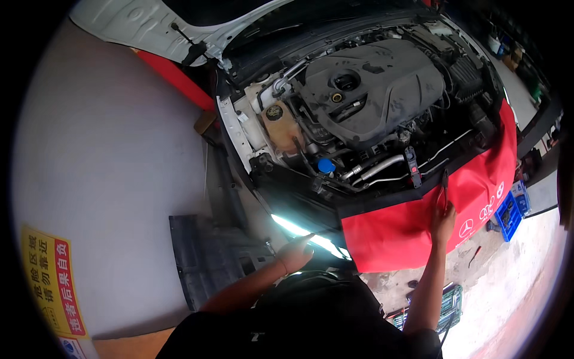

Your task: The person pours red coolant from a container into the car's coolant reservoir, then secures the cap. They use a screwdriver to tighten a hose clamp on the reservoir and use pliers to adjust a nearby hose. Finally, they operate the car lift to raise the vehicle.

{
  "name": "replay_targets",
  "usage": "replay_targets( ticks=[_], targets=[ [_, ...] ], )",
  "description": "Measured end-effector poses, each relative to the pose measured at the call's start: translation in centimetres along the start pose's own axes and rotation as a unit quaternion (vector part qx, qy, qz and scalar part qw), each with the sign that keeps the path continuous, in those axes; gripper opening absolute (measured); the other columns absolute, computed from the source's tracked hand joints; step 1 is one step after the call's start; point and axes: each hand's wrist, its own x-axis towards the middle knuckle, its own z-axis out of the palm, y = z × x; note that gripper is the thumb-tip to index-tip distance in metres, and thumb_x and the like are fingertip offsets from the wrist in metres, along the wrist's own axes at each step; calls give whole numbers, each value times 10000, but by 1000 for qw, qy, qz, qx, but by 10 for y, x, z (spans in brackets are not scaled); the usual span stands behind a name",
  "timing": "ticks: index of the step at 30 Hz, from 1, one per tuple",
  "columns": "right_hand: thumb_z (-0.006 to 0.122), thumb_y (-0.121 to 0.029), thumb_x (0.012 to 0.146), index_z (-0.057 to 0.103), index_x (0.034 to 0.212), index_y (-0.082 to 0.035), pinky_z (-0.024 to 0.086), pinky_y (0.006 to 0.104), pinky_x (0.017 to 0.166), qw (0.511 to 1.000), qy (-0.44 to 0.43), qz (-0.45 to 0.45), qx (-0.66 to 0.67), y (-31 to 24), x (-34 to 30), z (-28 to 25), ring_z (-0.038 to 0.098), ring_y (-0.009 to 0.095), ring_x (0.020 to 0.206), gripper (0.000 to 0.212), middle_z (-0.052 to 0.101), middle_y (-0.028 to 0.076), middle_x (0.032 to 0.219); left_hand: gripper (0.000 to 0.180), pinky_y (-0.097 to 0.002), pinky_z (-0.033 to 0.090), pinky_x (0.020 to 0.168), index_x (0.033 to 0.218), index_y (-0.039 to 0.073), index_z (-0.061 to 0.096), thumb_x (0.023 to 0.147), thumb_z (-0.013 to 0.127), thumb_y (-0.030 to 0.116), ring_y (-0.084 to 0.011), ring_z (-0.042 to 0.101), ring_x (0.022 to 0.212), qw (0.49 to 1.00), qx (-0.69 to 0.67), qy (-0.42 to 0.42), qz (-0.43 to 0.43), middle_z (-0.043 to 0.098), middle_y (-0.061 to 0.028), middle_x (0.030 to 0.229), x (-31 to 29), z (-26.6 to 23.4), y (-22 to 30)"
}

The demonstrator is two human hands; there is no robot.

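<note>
My left hand (pixel 296 254) is beside the lit headlight (pixel 323 241) at the car's front corner, a finger stretched along it; I see nothing held. My right hand (pixel 442 224) is closed around a slim dark tool (pixel 444 186), its kind unclear, which points up toward the engine bay. Under that hand a red fender cover (pixel 388 233) hangs over the front bumper. Just left of the tool, a narrow black device with a red spot (pixel 411 164) stands at the bay's front edge. Behind it is the dusty black engine cover (pixel 376 84).
The raised white hood (pixel 128 21) is at the upper left. A blue cap (pixel 326 166) and a yellowish coolant tank (pixel 281 128) sit in the bay. On the floor at right are a blue bin (pixel 508 218) and a green tool case (pixel 451 302). A dark panel (pixel 194 257) leans at the wall.
</note>
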Motion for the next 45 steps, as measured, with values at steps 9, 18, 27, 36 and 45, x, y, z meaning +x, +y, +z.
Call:
replay_targets(
  ticks=[9, 18, 27, 36, 45],
  targets=[
    [605, -268, 822, 485, 1289, -59, 516, 420, 821, 970, -3, 150, -190, 16, 52, 24, 605, 317, 979, 526, 562, 151, 1187, 537, -402, 475, 916, 1295, 44, 528, 816, 634, 262, -358, 597, 1076, 978, -93, 17, -187, 602, -235, 1200, -63, 53, -158],
    [510, -414, 965, 400, 1407, -132, 406, 496, 1009, 746, -99, 360, 551, 61, -98, -67, 478, 252, 1279, 536, 480, 125, 1390, 550, -379, 462, 973, 1270, 17, 549, 815, 597, 322, -348, 568, 1184, 887, -174, -140, -404, 597, -219, 1262, -153, 132, -293],
    [506, -119, 829, 537, 1291, -120, 474, 437, 824, 754, 81, 527, 383, 78, -280, -90, 556, 226, 968, 463, 560, 67, 1102, 540, -384, 433, 1027, 1254, 44, 590, 801, 606, 337, -336, 560, 1199, 944, -125, -192, -238, 597, -208, 1271, -47, 157, -330],
    [632, -327, 859, 357, 1384, -164, 440, 603, 789, 780, 37, 602, 165, 102, -374, -63, 483, 273, 1049, 615, 479, 95, 1193, 433, -391, 506, 904, 1160, 103, 650, 785, 637, 319, -336, 644, 1017, 975, -102, -135, -143, 674, -203, 1079, 1, 122, -312],
    [638, -318, 867, 563, 1188, -72, 503, 325, 504, 820, -51, 545, 170, 67, -387, -30, 604, 156, 745, 412, 587, 33, 937, 445, -401, 456, 981, 1155, 64, 652, 789, 609, 312, -338, 591, 1124, 953, -122, -210, -180, 639, -200, 1175, -20, 132, -342]
  ],
)
